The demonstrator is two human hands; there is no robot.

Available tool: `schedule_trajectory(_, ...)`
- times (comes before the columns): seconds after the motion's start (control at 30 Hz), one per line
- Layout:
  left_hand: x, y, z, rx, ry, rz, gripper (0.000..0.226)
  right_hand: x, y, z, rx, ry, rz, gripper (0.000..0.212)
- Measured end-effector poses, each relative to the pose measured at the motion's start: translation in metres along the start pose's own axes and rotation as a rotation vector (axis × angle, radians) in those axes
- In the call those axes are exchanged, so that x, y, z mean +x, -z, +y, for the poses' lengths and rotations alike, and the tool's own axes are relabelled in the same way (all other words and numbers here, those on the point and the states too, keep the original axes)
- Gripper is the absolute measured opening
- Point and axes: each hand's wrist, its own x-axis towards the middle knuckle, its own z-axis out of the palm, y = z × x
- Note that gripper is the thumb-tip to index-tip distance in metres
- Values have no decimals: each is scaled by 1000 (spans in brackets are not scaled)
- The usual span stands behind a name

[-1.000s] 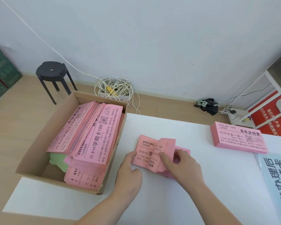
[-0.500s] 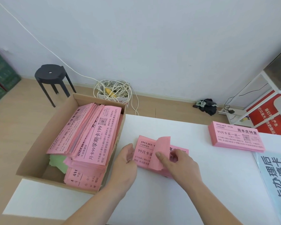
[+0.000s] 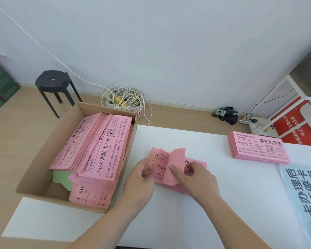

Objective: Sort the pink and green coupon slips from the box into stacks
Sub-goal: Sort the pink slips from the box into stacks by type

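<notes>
A small bundle of pink slips lies on the white table in front of me. My left hand pinches its left edge. My right hand holds the right part, its thumb bending several slips upward into a curl. To the left stands a cardboard box full of pink slips, with a few green slips showing underneath. A neat pink stack lies at the table's far right.
A pale blue printed sheet lies at the right table edge. On the floor behind are a black stool, a tangle of white cable, dark cloth and a white rack with a red sign.
The curled slips under my right thumb have bent further over to the right. My left hand has closed onto the bundle's left edge. The box and the far stack have not moved.
</notes>
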Motion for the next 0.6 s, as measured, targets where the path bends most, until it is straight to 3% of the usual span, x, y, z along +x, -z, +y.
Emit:
schedule_trajectory(0.13, -11, -12, -12, 141, -74, -242, 59, 1, 0, 2, 19, -2, -2, 75)
schedule_trajectory(0.27, -20, -25, -29, 236, -112, -301, 67, -2, 3, 8, 47, 1, -27, 74)
schedule_trajectory(0.33, -18, -23, -31, 249, -135, -267, 69, -3, 5, 9, 49, 10, -27, 56)
schedule_trajectory(0.4, -12, -17, -29, 237, -111, -127, 64, -4, 5, 8, 39, 15, -23, 46)
schedule_trajectory(0.47, -7, -9, -26, 186, -44, -36, 57, -3, 2, 5, 26, 21, -19, 49)
schedule_trajectory(0.6, -2, 0, -15, 88, -17, -5, 51, -1, 2, 4, 13, 16, -15, 54)
